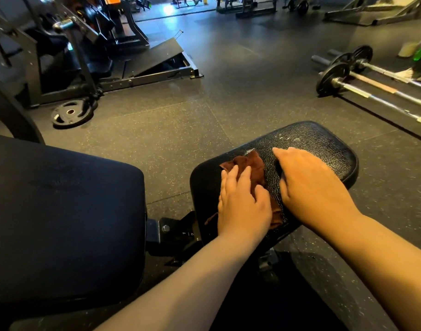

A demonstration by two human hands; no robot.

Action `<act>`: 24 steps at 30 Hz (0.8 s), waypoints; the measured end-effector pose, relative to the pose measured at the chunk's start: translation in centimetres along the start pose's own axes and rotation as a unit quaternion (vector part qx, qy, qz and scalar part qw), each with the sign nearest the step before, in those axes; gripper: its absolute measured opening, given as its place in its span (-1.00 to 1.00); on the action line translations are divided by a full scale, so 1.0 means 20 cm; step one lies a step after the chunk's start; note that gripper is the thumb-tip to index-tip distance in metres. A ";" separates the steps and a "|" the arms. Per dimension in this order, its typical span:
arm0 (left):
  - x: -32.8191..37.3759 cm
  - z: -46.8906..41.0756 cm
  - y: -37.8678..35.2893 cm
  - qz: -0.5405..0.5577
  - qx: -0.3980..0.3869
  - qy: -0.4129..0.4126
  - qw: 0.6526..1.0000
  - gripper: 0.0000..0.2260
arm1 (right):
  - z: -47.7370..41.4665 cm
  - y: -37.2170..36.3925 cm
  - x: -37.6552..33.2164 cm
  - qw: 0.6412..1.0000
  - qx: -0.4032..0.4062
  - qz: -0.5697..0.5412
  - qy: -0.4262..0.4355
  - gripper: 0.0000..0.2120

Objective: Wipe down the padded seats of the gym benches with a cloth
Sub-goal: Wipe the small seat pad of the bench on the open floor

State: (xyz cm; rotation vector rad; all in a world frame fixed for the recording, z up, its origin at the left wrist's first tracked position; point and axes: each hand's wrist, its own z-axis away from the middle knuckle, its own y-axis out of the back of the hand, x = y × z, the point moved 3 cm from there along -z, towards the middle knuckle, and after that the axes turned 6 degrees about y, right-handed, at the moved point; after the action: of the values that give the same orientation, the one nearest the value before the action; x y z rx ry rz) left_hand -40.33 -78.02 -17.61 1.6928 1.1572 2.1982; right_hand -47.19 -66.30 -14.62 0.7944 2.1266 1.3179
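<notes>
The brown cloth (249, 167) lies on the cracked black seat pad (324, 144), pressed flat under the left hand (241, 201)'s straight fingers. The right hand (307, 185) rests open beside it, steadying. Wiping is underway; next, sweeping toward the streaked far end seems due.

Dark speckled rubber tile floor (204, 96) is covering the whole room, seams showing between tiles. Black steel-framed exercise machine (68, 56) is standing at upper left, with an angled black footplate (157, 56) beside it. Round black weight plate (69, 114) is lying flat on the floor near the machine's base. Chrome barbells loaded with black plates (343, 70) are lying at right. Pale bluish light (167, 9) is glaring off the floor at the far end.
</notes>
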 end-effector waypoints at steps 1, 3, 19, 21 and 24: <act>-0.01 -0.01 0.01 -0.012 0.010 0.011 1.000 -0.52 | 0.00 0.00 0.00 1.000 0.000 0.004 0.004 -0.47; -0.05 -0.05 0.04 -0.042 0.040 0.059 0.997 -0.51 | 0.00 -0.02 0.01 1.000 -0.005 0.019 0.018 -0.47; 0.03 -0.01 -0.01 -0.018 -0.004 -0.015 1.000 -0.50 | 0.00 -0.04 0.02 0.998 0.020 0.043 0.043 -0.59; 0.01 -0.02 0.00 -0.011 -0.002 -0.019 1.000 -0.50 | -0.01 -0.04 0.02 0.998 0.021 0.046 0.041 -0.59; -0.04 -0.08 0.04 -0.016 0.027 0.057 0.998 -0.49 | -0.01 -0.05 0.03 0.998 0.017 0.040 0.046 -0.60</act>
State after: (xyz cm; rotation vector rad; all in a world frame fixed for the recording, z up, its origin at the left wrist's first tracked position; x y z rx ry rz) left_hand -41.15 -79.66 -17.80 1.5752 1.2721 2.2911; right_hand -47.86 -66.37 -15.51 0.8571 2.2147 1.3866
